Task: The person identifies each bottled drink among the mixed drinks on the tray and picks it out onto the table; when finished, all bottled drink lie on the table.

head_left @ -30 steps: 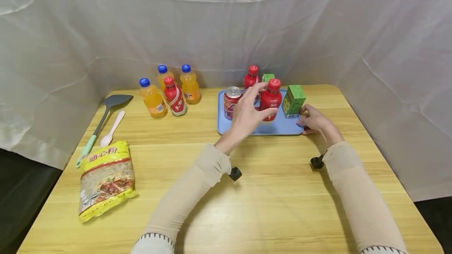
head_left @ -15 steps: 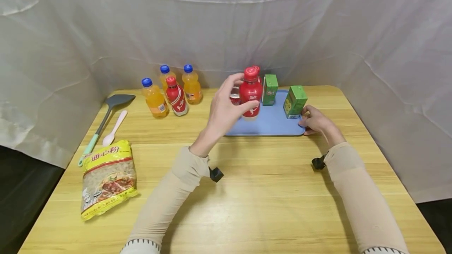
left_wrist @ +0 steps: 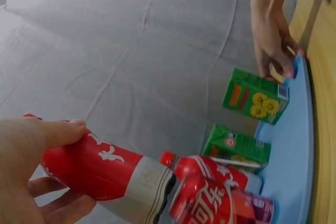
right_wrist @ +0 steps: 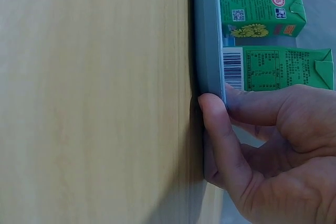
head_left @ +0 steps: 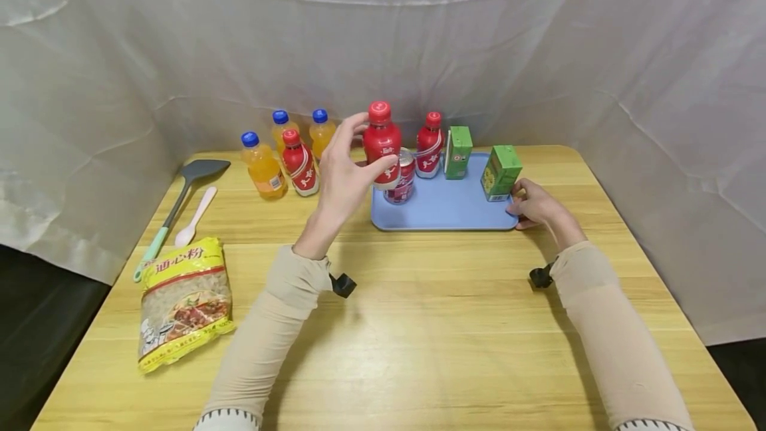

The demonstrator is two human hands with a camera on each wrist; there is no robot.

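My left hand [head_left: 340, 185] grips a red-capped bottle with a red label [head_left: 382, 145], held up over the left end of a blue tray [head_left: 449, 208]. In the left wrist view this bottle [left_wrist: 110, 169] is tilted, thumb on one side and fingers on the other. My right hand [head_left: 541, 210] pinches the tray's front right corner; the right wrist view shows thumb and finger on its rim [right_wrist: 210, 40]. On the tray stand a red and purple can [head_left: 401, 186], partly hidden, another red bottle [head_left: 429, 150] and two green drink cartons [head_left: 458, 153].
Left of the tray stand several orange drink bottles [head_left: 264, 170] with blue caps and a red bottle [head_left: 300, 163]. A grey spatula [head_left: 179, 201], a pink spoon [head_left: 194, 219] and a yellow pasta bag [head_left: 187, 304] lie at the left. A grey curtain [head_left: 383, 38] closes off the back.
My left hand has carried the red bottle leftward and up, from the tray's middle to above its left end. The right hand stays at the tray corner.
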